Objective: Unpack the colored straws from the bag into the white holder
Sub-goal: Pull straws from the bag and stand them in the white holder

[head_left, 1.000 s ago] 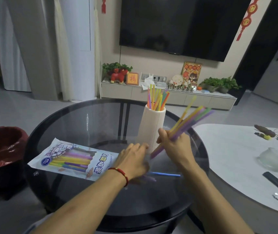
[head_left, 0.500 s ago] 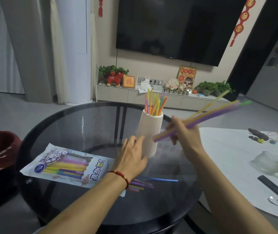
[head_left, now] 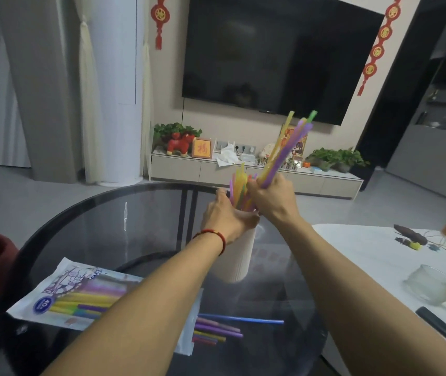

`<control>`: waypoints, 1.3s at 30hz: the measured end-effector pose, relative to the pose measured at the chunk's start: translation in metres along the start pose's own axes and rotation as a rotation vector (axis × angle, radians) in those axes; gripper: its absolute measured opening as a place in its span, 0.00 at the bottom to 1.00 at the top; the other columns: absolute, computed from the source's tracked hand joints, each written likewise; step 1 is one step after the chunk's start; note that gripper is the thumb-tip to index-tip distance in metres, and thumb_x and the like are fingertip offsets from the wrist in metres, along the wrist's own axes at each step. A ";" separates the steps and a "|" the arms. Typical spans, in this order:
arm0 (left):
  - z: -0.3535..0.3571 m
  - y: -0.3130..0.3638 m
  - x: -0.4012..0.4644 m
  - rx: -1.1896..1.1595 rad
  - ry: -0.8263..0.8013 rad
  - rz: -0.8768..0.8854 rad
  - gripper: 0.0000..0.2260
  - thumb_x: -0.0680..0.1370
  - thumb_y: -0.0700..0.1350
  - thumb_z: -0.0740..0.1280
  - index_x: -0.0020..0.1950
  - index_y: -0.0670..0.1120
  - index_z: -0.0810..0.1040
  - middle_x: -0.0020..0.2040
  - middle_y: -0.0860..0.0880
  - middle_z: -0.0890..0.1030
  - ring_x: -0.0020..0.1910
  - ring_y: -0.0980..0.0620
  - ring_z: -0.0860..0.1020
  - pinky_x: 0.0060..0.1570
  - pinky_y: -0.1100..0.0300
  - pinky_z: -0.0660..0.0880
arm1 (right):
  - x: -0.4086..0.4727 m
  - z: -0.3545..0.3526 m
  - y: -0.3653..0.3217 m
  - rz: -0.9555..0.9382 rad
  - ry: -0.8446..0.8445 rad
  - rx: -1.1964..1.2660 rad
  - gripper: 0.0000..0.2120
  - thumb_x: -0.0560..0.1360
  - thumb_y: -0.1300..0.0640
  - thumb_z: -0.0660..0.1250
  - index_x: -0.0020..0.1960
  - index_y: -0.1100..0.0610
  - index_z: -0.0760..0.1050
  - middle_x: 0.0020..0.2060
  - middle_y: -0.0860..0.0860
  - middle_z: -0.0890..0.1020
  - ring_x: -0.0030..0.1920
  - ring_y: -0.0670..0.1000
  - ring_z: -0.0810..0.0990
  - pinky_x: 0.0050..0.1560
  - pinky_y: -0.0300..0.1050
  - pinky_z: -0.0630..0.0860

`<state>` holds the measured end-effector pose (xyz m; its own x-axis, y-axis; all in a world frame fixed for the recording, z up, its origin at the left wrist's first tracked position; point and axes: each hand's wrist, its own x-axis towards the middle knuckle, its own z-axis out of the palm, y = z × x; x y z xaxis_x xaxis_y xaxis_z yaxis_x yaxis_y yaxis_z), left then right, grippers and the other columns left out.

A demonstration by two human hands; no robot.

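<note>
Taking the white holder (head_left: 239, 253) as the landmark on the glass table (head_left: 86, 229): nearest the camera, in front of it and to its left, lies the bag (head_left: 78, 297), flat, with straws visible inside it. Just in front of the holder, at the bag's open end, a few loose straws (head_left: 217, 328) lie on the glass, a blue one the longest.

These straws look very light, thin and smooth, so a bundle would likely fan out or slip unless held firmly round its lower half; a hard squeeze could crush or kink them. The tall, narrow holder seems easy to tip, which is a good reason to steady it.

The left hand (head_left: 225, 217) is at the holder's upper part, its fingers wrapped round the rim to brace it. Right above the mouth, the right hand (head_left: 270, 198) grips a bunch of straws (head_left: 288, 147) in a closed fist near their lower ends; they tilt up and away to the right, tips spread. Straws already in the holder (head_left: 239, 183) stand between the two hands.

Whether the bunch's lower ends have entered the mouth is hidden by the hand. Judging by the bag and the loose straws, the unpacking is partway done.
</note>
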<state>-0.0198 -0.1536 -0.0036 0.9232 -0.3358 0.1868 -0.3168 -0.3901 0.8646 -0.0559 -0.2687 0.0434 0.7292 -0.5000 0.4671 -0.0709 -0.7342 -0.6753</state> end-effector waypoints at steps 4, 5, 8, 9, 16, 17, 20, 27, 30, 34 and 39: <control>0.000 -0.001 -0.003 0.072 0.020 0.012 0.32 0.64 0.64 0.74 0.59 0.49 0.69 0.51 0.47 0.80 0.47 0.43 0.80 0.48 0.46 0.82 | 0.001 0.005 0.003 0.033 -0.084 -0.025 0.15 0.73 0.51 0.69 0.37 0.62 0.83 0.28 0.52 0.83 0.31 0.55 0.81 0.30 0.43 0.77; 0.000 -0.001 -0.004 0.077 0.023 0.016 0.31 0.64 0.63 0.73 0.59 0.49 0.69 0.50 0.47 0.80 0.47 0.43 0.80 0.47 0.46 0.82 | 0.002 0.004 0.001 0.027 -0.084 -0.024 0.15 0.72 0.51 0.70 0.35 0.62 0.82 0.25 0.50 0.80 0.29 0.52 0.78 0.27 0.40 0.74; -0.001 0.002 -0.005 0.077 0.041 0.024 0.29 0.64 0.62 0.71 0.57 0.49 0.69 0.49 0.47 0.79 0.45 0.44 0.79 0.44 0.50 0.80 | 0.004 -0.004 -0.008 -0.033 -0.042 -0.039 0.16 0.70 0.51 0.70 0.32 0.63 0.80 0.22 0.49 0.78 0.24 0.47 0.73 0.25 0.39 0.70; -0.001 0.002 -0.006 0.077 0.039 0.026 0.28 0.64 0.62 0.71 0.57 0.49 0.69 0.49 0.47 0.79 0.45 0.44 0.79 0.43 0.51 0.80 | 0.005 -0.006 -0.010 -0.059 -0.027 -0.046 0.15 0.70 0.51 0.70 0.33 0.62 0.81 0.22 0.50 0.78 0.24 0.46 0.74 0.26 0.38 0.70; 0.000 0.002 -0.003 0.073 0.027 0.031 0.23 0.65 0.58 0.72 0.55 0.50 0.70 0.45 0.48 0.78 0.42 0.48 0.79 0.41 0.53 0.80 | 0.004 -0.014 -0.019 -0.088 0.068 0.042 0.21 0.73 0.47 0.76 0.60 0.56 0.76 0.38 0.44 0.79 0.38 0.43 0.80 0.38 0.40 0.77; 0.000 0.002 -0.003 0.074 0.025 0.041 0.23 0.65 0.58 0.72 0.54 0.50 0.70 0.45 0.48 0.78 0.42 0.49 0.79 0.41 0.53 0.81 | 0.003 -0.015 -0.020 -0.126 0.114 0.039 0.24 0.73 0.47 0.77 0.63 0.55 0.75 0.41 0.47 0.80 0.41 0.47 0.81 0.41 0.43 0.78; 0.001 0.000 -0.002 0.089 0.014 0.080 0.21 0.65 0.58 0.71 0.53 0.51 0.73 0.43 0.49 0.79 0.39 0.50 0.79 0.36 0.56 0.79 | 0.001 -0.018 -0.021 -0.300 0.217 0.065 0.37 0.73 0.53 0.79 0.76 0.54 0.65 0.55 0.55 0.80 0.45 0.53 0.81 0.43 0.45 0.79; 0.000 -0.006 -0.006 0.075 -0.002 0.110 0.26 0.64 0.62 0.74 0.56 0.51 0.73 0.45 0.49 0.81 0.44 0.48 0.81 0.40 0.54 0.81 | -0.012 -0.013 -0.011 -0.361 -0.240 -0.133 0.21 0.88 0.51 0.53 0.76 0.60 0.71 0.72 0.59 0.78 0.69 0.57 0.77 0.67 0.52 0.71; -0.011 -0.037 -0.021 0.144 -0.135 0.069 0.44 0.64 0.64 0.77 0.73 0.47 0.65 0.65 0.44 0.74 0.63 0.42 0.76 0.58 0.45 0.78 | -0.012 -0.032 -0.019 -0.407 -0.205 -0.030 0.21 0.88 0.48 0.55 0.78 0.55 0.69 0.75 0.57 0.74 0.70 0.55 0.76 0.71 0.57 0.71; -0.049 -0.084 -0.060 0.358 -0.285 0.128 0.45 0.66 0.64 0.75 0.77 0.52 0.60 0.74 0.47 0.64 0.72 0.44 0.66 0.67 0.44 0.70 | -0.023 -0.060 -0.016 -0.560 0.128 -0.038 0.13 0.81 0.56 0.61 0.52 0.62 0.82 0.46 0.56 0.86 0.42 0.52 0.82 0.46 0.41 0.80; -0.085 -0.122 -0.088 0.875 -0.704 0.156 0.60 0.61 0.74 0.70 0.81 0.55 0.38 0.81 0.51 0.39 0.80 0.47 0.40 0.76 0.38 0.46 | -0.110 -0.047 0.055 -0.568 -0.092 -0.279 0.14 0.75 0.47 0.59 0.35 0.53 0.73 0.28 0.47 0.75 0.26 0.51 0.72 0.30 0.40 0.68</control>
<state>-0.0438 -0.0037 -0.0856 0.6202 -0.7330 -0.2795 -0.7160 -0.6745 0.1801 -0.1720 -0.2759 -0.0178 0.7597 0.0342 0.6494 0.1783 -0.9713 -0.1574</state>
